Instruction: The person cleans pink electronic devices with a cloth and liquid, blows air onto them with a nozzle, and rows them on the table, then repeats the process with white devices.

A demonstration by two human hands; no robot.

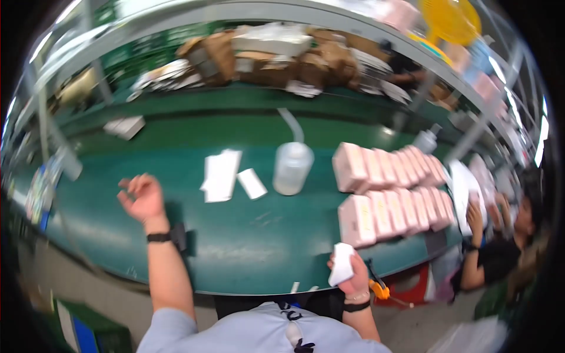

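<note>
My left hand (141, 197) hovers over the green table (247, 241) at the left, palm up, fingers loosely curled and holding nothing. A black band sits on that wrist. My right hand (353, 276) is at the table's near edge, gripping a small white folded piece (342, 263) that stands upright in the fingers. Just beyond it lie two rows of pink boxes (388, 191), packed side by side. A translucent squeeze bottle (292, 165) with a bent spout stands mid-table. White flat pieces (220, 173) lie to the left of the bottle.
Another person (500, 235) works at the right with hands near white sheets. Cardboard boxes and packaging (271, 56) pile up along the far side. A second bottle (426, 140) stands behind the pink boxes. A small white box (125, 126) lies far left.
</note>
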